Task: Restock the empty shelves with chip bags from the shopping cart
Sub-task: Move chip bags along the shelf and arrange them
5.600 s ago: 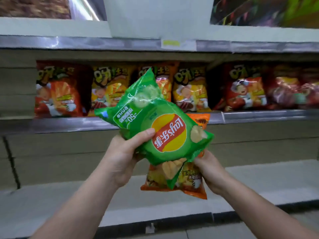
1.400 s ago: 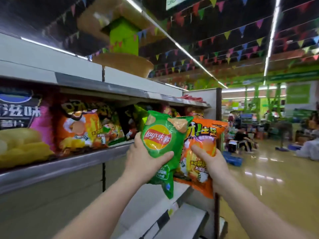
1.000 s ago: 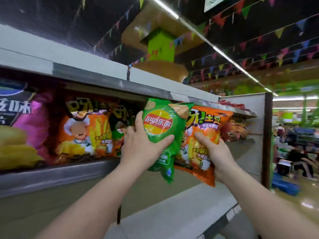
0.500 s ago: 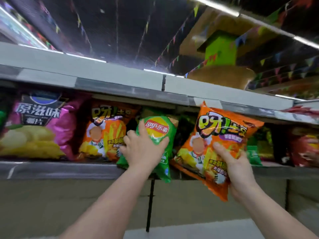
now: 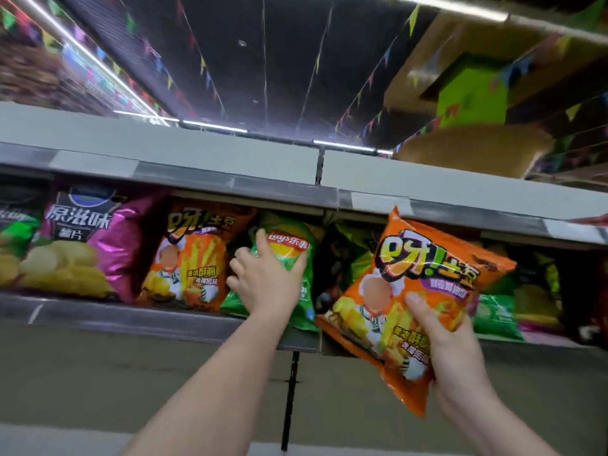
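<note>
Left hand (image 5: 268, 284) spread flat over the face of the green chip bag (image 5: 289, 258), fingers (image 5: 243, 261) curled over its left edge and thumb on its right edge, gripping it — the bag stands upright in the gap on the stocked shelf (image 5: 148, 319), just right of the orange bag already shelved (image 5: 190, 258). Its bottom corner hangs over the shelf's front lip, so it reads as partly seated, not fully back. Right hand (image 5: 450, 350) grips the orange chip bag (image 5: 418, 291) by its lower right part, thumb across the front, fingers behind and hidden. That bag is out in front of the shelf, right of the green chip bag, long axis tilted with the top leaning right; top corner near the underside edge of the upper shelf (image 5: 427, 192). Key relation: the space the orange chip bag would take lies beyond and slightly above the right hand, right of the green chip bag — the right hand is the nearer one. Judgement: green bag needs a last push rearward, then the orange goes in straightened upright. Pink bag (image 5: 88, 238) sits further left of the green one.
</note>
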Demonstrator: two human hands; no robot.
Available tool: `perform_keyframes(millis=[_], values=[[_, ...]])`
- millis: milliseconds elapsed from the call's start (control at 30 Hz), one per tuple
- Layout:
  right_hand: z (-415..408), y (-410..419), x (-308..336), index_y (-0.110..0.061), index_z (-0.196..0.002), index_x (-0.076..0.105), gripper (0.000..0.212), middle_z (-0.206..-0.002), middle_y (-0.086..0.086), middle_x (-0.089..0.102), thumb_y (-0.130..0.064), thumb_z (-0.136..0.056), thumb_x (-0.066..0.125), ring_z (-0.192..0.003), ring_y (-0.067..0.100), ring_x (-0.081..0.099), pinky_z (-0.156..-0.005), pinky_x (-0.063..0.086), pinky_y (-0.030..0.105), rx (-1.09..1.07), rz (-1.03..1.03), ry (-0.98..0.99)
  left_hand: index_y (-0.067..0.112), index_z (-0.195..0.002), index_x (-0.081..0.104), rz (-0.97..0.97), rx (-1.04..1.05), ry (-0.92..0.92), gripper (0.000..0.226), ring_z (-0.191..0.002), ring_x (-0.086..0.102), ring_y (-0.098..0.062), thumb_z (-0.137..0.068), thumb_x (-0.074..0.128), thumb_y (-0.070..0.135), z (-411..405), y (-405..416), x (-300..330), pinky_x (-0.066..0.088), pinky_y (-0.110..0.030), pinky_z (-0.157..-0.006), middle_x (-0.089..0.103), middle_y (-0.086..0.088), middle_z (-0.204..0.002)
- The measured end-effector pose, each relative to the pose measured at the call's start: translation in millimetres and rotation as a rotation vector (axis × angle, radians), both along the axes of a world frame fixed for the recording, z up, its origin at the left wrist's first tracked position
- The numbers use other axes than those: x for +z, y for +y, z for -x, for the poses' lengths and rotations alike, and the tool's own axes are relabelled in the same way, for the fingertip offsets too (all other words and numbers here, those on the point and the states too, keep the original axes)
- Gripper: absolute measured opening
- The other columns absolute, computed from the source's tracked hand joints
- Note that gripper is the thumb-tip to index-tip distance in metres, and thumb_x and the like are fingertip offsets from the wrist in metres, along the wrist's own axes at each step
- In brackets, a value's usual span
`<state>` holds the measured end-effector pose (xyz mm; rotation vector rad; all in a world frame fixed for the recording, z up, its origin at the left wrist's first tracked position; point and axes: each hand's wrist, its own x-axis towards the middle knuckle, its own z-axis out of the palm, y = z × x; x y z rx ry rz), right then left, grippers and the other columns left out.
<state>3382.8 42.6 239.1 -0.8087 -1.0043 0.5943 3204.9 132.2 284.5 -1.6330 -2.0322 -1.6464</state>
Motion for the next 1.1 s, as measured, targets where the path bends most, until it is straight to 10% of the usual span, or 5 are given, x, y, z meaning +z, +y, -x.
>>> perform_keyframes(millis=[267,700,1100], values=[[-5.3,-7.0,-5.9,-0.021,-0.120,0.055,0.058,-0.102,0.010,0.072,-0.030,-0.065,0.072,-0.090,0.035,0.070,-0.084,0.052,0.057,0.112,0.020,0.089,0.025,-0.148,0.020,-0.064,0.018,-0.063,0.084,-0.124,0.034,-0.031,-0.082,0.044,0.071,-6.6,9.6,-13.2,0.030,-0.043,-0.100,0.032,-0.017,-0.139],[-2.1,-9.6,-13.5,-0.019,-0.116,0.056,0.054,-0.096,0.011,0.074,-0.028,-0.065,0.073,-0.085,0.035,0.071,-0.079,0.054,0.050,0.115,0.102,0.127,0.024,-0.144,0.029,-0.140,-0.064,-0.207,0.079,-0.125,0.033,-0.032,-0.080,0.060,0.059,-12.2,17.9,-21.7,0.025,-0.044,-0.103,0.035,-0.016,-0.137],[9.2,-11.7,-8.4,-0.015,-0.116,0.056,0.059,-0.096,0.011,0.074,-0.030,-0.062,0.075,-0.084,0.031,0.072,-0.075,0.057,0.044,0.080,0.128,0.083,0.016,-0.145,0.028,-0.248,-0.221,0.134,0.069,-0.143,0.009,-0.030,-0.089,0.049,0.050,0.6,3.4,-21.0,0.009,-0.047,-0.113,0.019,-0.014,-0.154]])
